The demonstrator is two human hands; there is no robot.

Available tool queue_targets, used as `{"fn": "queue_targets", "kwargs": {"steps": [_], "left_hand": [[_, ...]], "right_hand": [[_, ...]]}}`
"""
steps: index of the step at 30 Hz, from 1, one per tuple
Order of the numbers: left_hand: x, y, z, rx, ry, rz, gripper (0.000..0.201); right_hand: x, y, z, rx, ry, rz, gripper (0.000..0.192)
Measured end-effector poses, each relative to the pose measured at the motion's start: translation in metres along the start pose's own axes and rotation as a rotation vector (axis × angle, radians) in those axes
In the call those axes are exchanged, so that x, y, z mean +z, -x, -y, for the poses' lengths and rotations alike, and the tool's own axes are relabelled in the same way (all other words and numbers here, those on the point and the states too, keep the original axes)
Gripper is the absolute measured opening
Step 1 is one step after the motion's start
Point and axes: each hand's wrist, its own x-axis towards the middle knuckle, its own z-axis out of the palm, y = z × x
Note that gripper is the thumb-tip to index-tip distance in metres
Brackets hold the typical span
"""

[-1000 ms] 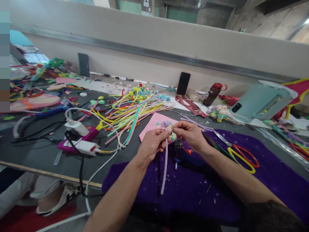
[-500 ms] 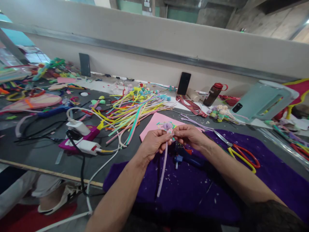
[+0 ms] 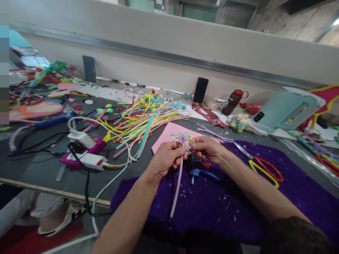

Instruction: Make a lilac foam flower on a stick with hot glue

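Observation:
A lilac pipe-cleaner flower [image 3: 183, 138] is upright over the pink sheet, its long stem [image 3: 177, 187] hanging down below the fingers. My left hand [image 3: 168, 157] is closed round the stem just under the bloom, thumb on top. Right beside it, my right hand [image 3: 206, 146] pinches at the flower's base; whatever lies between those fingertips is too small to make out. Under the hands, a blue glue gun [image 3: 206, 174] lies on the purple cloth [image 3: 201, 204].
Scissors [image 3: 265, 165] with red and yellow handles lie at right. A pile of coloured pipe-cleaner stems [image 3: 148, 120] spreads behind, left of the pink sheet [image 3: 165, 135]. Plugs fill a magenta power strip [image 3: 98, 145] at left. A phone [image 3: 200, 90], bottle [image 3: 233, 102] and pale green kettle [image 3: 290, 109] stand behind.
The view has shifted slightly. Both hands keep nearly the same hold at the flower's base, and the stem still hangs down.

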Motion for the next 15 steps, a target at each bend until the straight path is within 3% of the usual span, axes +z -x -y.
{"fn": "queue_targets", "kwargs": {"steps": [9,15], "left_hand": [[-0.0004,0.0006,-0.0015,-0.013,0.021,0.022,0.022],[-0.0014,0.0013,-0.0024,-0.013,0.044,0.031,0.023]], "right_hand": [[0.0025,0.0017,-0.0045,-0.016,-0.088,0.126,0.017],[0.0038,0.0,-0.0078,-0.01,-0.083,0.083,0.022]]}}
